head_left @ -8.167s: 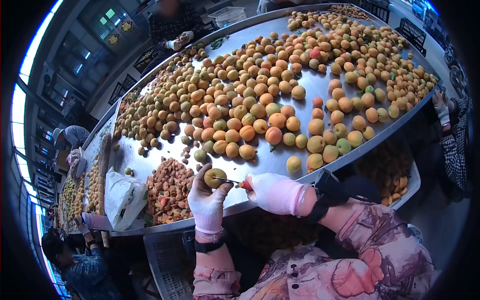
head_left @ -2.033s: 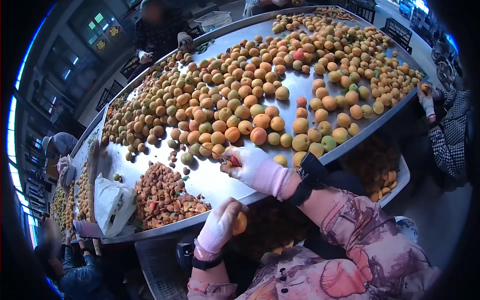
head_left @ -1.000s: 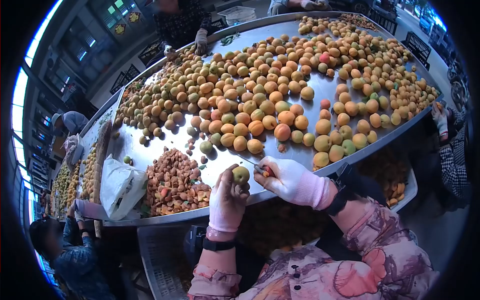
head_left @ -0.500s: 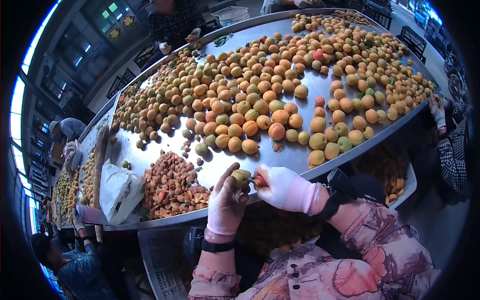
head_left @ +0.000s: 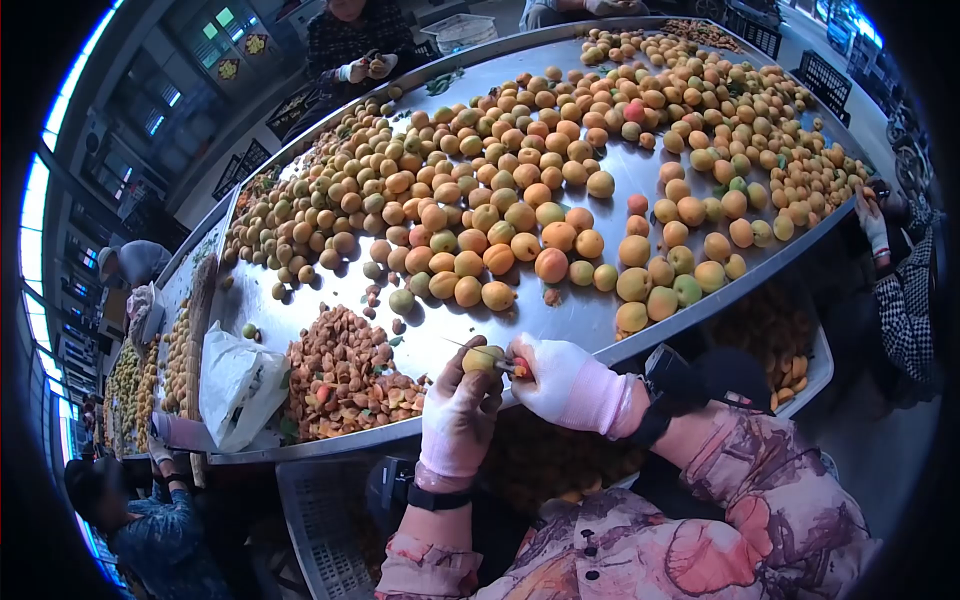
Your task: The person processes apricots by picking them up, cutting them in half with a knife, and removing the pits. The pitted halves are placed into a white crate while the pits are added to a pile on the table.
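My left hand (head_left: 458, 420), in a white glove with bare fingertips, is closed around a yellow-green apricot (head_left: 484, 361) above the table's near edge. My gloved right hand (head_left: 560, 375) grips a small knife (head_left: 515, 368) with a red handle. Its thin blade lies against the apricot, and a fine tip seems to show beyond the fruit's left side. Left of my hands is a heap of brown apricot pits (head_left: 345, 375). Loose whole apricots (head_left: 498, 295) lie just beyond them.
The metal table (head_left: 440, 335) carries a wide spread of apricots. A white plastic bag (head_left: 240, 385) lies at its left corner. Crates of fruit, including a white crate (head_left: 815, 375), stand below the near edge. Co-workers (head_left: 360, 45) are around the tables.
The apricot has turned in my left hand, and the knife blade now lies across it. A co-worker across the table has brought both hands together.
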Action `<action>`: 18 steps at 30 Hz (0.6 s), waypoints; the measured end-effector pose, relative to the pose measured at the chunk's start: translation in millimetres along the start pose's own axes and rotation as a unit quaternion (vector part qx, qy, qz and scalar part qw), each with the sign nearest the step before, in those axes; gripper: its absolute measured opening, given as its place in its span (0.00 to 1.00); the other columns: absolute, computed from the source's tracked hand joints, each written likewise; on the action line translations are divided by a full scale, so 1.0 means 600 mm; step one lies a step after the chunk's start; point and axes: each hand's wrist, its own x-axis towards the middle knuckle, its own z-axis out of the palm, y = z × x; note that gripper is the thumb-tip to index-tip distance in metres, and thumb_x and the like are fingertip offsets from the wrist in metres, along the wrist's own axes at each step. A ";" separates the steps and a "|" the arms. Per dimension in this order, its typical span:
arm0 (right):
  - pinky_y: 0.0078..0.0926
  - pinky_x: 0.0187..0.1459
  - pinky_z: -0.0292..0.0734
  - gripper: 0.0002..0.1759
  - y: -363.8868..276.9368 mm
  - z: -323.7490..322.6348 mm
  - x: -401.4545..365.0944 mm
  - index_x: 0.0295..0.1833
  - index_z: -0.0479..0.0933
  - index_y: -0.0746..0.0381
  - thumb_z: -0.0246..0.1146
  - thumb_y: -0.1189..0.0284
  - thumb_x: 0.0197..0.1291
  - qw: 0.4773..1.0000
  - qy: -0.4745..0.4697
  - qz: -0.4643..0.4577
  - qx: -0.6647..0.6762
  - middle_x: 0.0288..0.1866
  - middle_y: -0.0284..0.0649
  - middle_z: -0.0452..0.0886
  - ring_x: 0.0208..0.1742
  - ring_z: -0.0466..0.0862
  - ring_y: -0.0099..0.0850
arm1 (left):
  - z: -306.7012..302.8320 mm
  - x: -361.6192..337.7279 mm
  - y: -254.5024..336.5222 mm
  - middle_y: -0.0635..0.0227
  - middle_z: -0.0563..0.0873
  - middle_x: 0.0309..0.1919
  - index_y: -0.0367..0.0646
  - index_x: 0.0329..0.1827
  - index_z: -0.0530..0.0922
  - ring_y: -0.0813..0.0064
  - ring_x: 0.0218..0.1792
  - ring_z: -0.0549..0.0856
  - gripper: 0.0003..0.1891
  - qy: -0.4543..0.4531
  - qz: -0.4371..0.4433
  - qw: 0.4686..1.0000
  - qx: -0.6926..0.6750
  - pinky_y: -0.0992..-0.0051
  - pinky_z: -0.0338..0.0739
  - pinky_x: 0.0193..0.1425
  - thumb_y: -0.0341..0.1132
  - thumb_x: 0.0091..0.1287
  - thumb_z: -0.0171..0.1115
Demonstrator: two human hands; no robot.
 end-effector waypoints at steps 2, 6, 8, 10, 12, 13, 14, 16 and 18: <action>0.49 0.39 0.77 0.11 -0.002 0.004 -0.001 0.45 0.70 0.66 0.61 0.70 0.63 1.000 0.001 0.001 0.001 0.33 0.58 0.80 0.40 0.82 0.61 | 0.001 -0.003 0.000 0.63 0.82 0.57 0.34 0.73 0.68 0.75 0.54 0.83 0.25 0.002 0.003 1.000 -0.014 0.76 0.79 0.60 0.29 0.75 0.62; 0.49 0.38 0.78 0.11 -0.002 0.018 0.001 0.46 0.71 0.65 0.63 0.72 0.62 0.999 0.028 -0.007 -0.025 0.30 0.56 0.80 0.38 0.83 0.59 | -0.003 -0.008 0.000 0.62 0.82 0.57 0.34 0.73 0.69 0.75 0.53 0.84 0.25 0.003 0.012 1.000 -0.024 0.76 0.80 0.59 0.29 0.74 0.62; 0.50 0.37 0.78 0.12 -0.002 0.023 0.003 0.45 0.70 0.65 0.63 0.70 0.63 0.999 0.023 0.001 -0.047 0.29 0.58 0.80 0.37 0.83 0.59 | -0.001 -0.012 0.003 0.63 0.82 0.57 0.34 0.73 0.69 0.75 0.52 0.84 0.25 0.014 0.016 1.000 -0.019 0.77 0.80 0.58 0.29 0.75 0.62; 0.50 0.37 0.78 0.12 -0.003 0.030 0.004 0.45 0.71 0.65 0.63 0.70 0.63 0.998 0.031 -0.002 -0.052 0.29 0.58 0.80 0.37 0.83 0.59 | 0.003 -0.016 0.005 0.63 0.83 0.56 0.33 0.72 0.69 0.76 0.50 0.83 0.25 0.022 0.024 0.999 -0.008 0.78 0.79 0.55 0.31 0.75 0.62; 0.49 0.37 0.78 0.11 -0.009 0.037 0.001 0.46 0.72 0.65 0.63 0.72 0.62 0.998 0.035 0.003 -0.053 0.30 0.57 0.80 0.37 0.83 0.58 | 0.007 -0.023 0.007 0.65 0.83 0.53 0.33 0.71 0.70 0.79 0.48 0.82 0.26 0.031 0.033 0.999 0.010 0.79 0.76 0.52 0.35 0.74 0.64; 0.48 0.38 0.78 0.11 -0.015 0.037 0.000 0.46 0.72 0.65 0.63 0.73 0.61 0.998 0.036 0.008 -0.054 0.30 0.56 0.81 0.38 0.83 0.58 | 0.008 -0.027 0.010 0.64 0.83 0.53 0.33 0.70 0.70 0.78 0.48 0.83 0.25 0.033 0.029 0.999 0.008 0.79 0.77 0.52 0.35 0.74 0.64; 0.47 0.38 0.78 0.11 -0.021 0.038 -0.001 0.47 0.73 0.65 0.63 0.75 0.60 0.998 0.036 0.012 -0.056 0.31 0.55 0.81 0.39 0.83 0.58 | 0.009 -0.030 0.013 0.64 0.84 0.53 0.33 0.70 0.70 0.78 0.48 0.83 0.24 0.035 0.025 0.999 0.005 0.79 0.77 0.52 0.34 0.74 0.63; 0.45 0.38 0.79 0.10 -0.018 0.051 -0.007 0.46 0.73 0.65 0.63 0.75 0.61 0.998 0.046 -0.008 -0.048 0.32 0.56 0.81 0.38 0.83 0.58 | 0.007 -0.040 0.020 0.64 0.84 0.53 0.33 0.70 0.71 0.77 0.49 0.84 0.23 0.032 0.021 0.999 0.018 0.78 0.78 0.53 0.32 0.74 0.63; 0.44 0.38 0.79 0.09 -0.022 0.058 -0.011 0.45 0.73 0.66 0.63 0.75 0.61 0.998 0.045 -0.009 -0.039 0.33 0.57 0.81 0.39 0.83 0.58 | -0.001 -0.049 0.025 0.63 0.84 0.53 0.34 0.70 0.71 0.76 0.49 0.84 0.23 0.023 0.021 0.998 0.049 0.78 0.79 0.54 0.30 0.74 0.62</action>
